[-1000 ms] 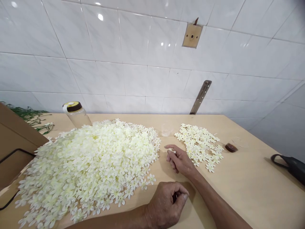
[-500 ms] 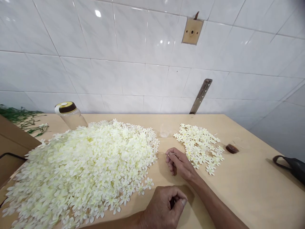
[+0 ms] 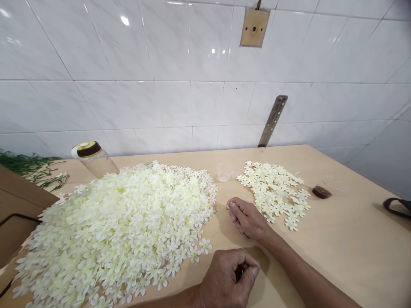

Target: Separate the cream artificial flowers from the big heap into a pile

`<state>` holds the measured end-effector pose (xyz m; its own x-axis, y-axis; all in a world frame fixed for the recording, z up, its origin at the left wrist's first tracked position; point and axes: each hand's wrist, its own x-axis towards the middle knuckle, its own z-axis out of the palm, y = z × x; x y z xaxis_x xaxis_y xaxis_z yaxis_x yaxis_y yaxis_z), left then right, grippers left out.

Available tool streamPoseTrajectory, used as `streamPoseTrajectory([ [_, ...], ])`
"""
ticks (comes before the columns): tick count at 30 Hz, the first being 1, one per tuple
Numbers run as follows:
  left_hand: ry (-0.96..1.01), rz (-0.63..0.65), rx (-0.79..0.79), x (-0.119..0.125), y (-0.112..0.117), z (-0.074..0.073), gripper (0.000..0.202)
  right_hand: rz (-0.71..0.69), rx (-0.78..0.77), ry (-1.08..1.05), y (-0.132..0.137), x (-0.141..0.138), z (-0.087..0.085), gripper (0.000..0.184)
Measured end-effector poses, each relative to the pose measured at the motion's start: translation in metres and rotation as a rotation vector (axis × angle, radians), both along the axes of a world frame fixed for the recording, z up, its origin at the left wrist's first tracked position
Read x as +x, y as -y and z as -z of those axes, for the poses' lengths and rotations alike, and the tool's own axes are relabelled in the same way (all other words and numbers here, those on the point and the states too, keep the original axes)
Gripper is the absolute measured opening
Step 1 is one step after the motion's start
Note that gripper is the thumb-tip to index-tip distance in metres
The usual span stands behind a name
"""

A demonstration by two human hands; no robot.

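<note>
Left hand (image 3: 227, 277), right hand (image 3: 248, 219): fingers together on both; cannot tell if gripping anything. Flower pile (image 3: 135, 222) left, smaller flower patch (image 3: 272, 188) right, on worktop (image 3: 340, 239). Best pinched lightly, without crushing.

The left hand (image 3: 228, 277) is held low, its fingers curled and thumb bent toward the index finger. The right hand (image 3: 247, 219) is positioned farther forward, loosely closed. The right forearm (image 3: 305, 264) is extended diagonally; the left forearm (image 3: 180, 299) is partly cropped.
</note>
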<state>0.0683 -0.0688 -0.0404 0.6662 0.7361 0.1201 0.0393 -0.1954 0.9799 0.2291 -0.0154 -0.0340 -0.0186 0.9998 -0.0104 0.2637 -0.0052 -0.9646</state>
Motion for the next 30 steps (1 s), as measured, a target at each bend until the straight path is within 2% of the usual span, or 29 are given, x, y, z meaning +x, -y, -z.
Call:
streamPoseTrajectory([
  [3,0.009,-0.013,0.011,0.000,0.000,0.000,0.017,-0.006,0.009,0.042,0.001,-0.003,-0.001,0.039],
  [7,-0.008,-0.061,0.020,-0.003,-0.004,-0.006,0.018,0.007,-0.039,-0.044,0.000,-0.005,0.000,0.036],
  [11,-0.011,-0.097,0.059,-0.007,-0.018,-0.009,0.017,0.058,0.031,-0.064,-0.003,-0.005,0.005,0.035],
  [14,-0.015,-0.152,0.086,-0.009,-0.032,-0.005,0.016,0.120,0.086,-0.081,-0.005,-0.006,0.008,0.039],
  [17,0.008,-0.233,0.067,-0.009,-0.042,-0.002,0.016,0.122,0.092,-0.103,-0.006,-0.006,0.010,0.040],
  [20,0.034,-0.292,0.033,-0.010,-0.046,-0.001,0.018,0.087,0.082,-0.080,-0.005,-0.006,0.011,0.041],
  [25,0.028,-0.360,-0.118,-0.011,-0.051,-0.001,0.017,0.076,0.082,0.024,-0.002,-0.006,0.009,0.042],
  [30,0.001,-0.450,-0.212,-0.012,-0.063,-0.005,0.025,0.068,0.071,-0.096,-0.002,-0.005,0.010,0.038],
])
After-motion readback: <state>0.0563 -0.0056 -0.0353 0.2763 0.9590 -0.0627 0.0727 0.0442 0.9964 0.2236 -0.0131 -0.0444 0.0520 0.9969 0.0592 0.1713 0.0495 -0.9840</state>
